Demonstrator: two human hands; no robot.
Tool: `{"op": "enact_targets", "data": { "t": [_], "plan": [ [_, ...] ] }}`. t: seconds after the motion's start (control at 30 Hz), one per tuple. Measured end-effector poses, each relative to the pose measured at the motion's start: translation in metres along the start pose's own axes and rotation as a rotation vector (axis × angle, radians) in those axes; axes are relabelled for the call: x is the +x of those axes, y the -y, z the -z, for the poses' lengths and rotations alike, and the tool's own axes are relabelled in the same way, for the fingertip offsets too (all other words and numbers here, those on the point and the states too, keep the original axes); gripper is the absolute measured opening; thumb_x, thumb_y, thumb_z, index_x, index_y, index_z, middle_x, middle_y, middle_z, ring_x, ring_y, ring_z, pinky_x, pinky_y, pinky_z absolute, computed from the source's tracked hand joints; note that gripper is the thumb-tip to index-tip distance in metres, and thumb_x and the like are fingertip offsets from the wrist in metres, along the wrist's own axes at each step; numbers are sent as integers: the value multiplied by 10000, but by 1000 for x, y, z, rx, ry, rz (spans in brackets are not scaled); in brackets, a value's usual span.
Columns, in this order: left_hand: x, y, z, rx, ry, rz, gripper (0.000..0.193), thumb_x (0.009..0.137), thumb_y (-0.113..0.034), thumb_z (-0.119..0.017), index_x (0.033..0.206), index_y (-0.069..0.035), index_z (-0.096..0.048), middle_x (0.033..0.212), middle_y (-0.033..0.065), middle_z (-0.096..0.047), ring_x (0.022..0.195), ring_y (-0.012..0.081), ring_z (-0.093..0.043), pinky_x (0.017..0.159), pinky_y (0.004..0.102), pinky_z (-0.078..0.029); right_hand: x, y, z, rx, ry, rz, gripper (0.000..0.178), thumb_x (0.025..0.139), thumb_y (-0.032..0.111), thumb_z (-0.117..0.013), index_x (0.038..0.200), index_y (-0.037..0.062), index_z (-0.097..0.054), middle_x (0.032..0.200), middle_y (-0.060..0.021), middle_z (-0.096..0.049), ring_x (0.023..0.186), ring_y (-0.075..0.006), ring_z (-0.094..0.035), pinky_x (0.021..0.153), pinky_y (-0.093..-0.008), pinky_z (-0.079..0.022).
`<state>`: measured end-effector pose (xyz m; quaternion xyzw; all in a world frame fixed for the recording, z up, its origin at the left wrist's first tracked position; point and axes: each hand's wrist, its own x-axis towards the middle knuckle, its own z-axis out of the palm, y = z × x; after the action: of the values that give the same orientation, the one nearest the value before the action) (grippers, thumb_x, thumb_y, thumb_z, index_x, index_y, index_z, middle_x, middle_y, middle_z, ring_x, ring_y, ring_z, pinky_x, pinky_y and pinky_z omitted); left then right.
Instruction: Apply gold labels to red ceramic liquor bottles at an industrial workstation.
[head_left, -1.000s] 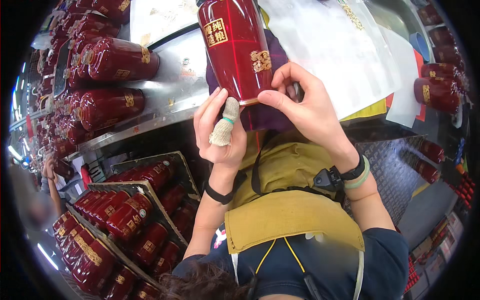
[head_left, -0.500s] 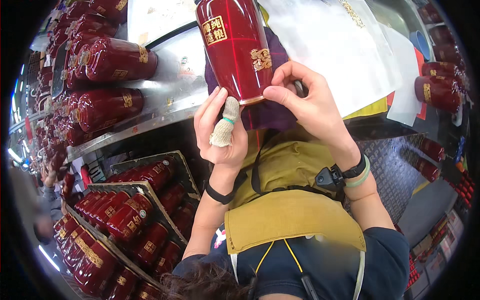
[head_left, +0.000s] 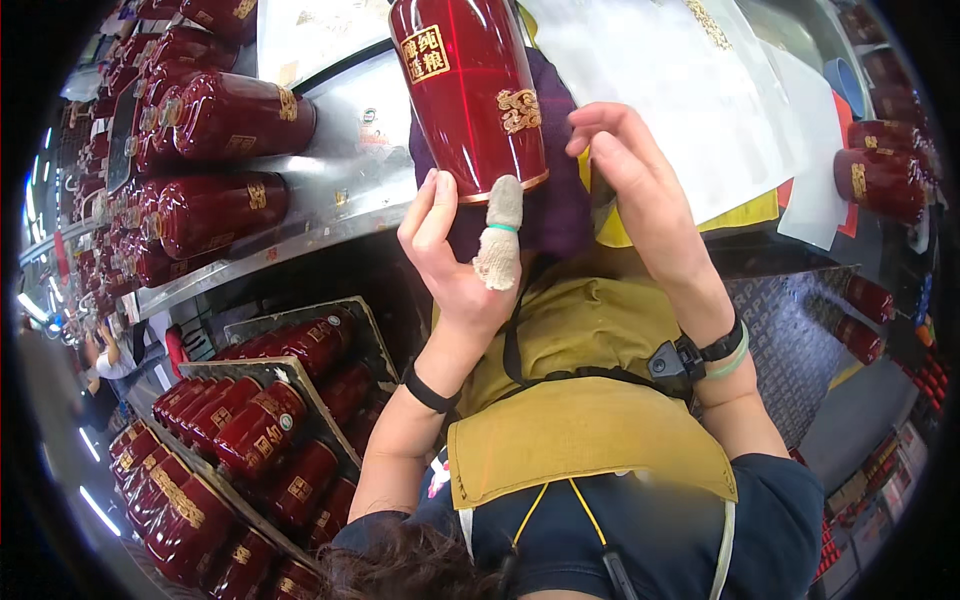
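Head view, left hand (head_left: 455, 262) fingers gripping red bottle (head_left: 468, 95), right hand (head_left: 640, 190) fingers open beside it

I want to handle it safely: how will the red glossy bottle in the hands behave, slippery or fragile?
The red bottle looks glazed and shiny, so probably slippery and breakable. The left hand wears a cloth thumb cover, likely helping grip. Being round, it would likely roll if laid down.

The bottle (head_left: 470, 95) gripped by the left hand (head_left: 455, 255) was glossy dark red with gold emblems and a gold base rim, the thumb cot (head_left: 500, 235) pressed against it off-white with a green band, the cloth (head_left: 550, 200) behind it purple, the apron (head_left: 590, 400) below mustard yellow.
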<state>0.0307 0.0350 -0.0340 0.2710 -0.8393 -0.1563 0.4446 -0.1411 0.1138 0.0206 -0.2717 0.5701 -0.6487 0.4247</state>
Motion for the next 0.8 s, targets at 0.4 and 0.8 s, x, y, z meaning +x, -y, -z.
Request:
{"op": "enact_targets", "data": {
  "t": [0.4,0.8],
  "plan": [
    [3,-18,-5,204,25,-25,660,753,71,-799,1370,34,-567,1411,228,-433,1274,400,-473,1052,446,-437,-8,1,7,-33,-104,177,173,992,35,-619,1159,-1,-646,1062,-29,-679,966,-81,-612,883,-250,-496],
    [38,12,11,-1,-18,-85,518,774,53,-780,1281,33,-672,1266,184,-662,1188,369,-642,994,437,-526,-12,-13,-35,-314,-196,355,85,904,10,-682,976,-24,-652,927,-131,-644,863,-251,-667,802,-348,-532]
  ]
}}
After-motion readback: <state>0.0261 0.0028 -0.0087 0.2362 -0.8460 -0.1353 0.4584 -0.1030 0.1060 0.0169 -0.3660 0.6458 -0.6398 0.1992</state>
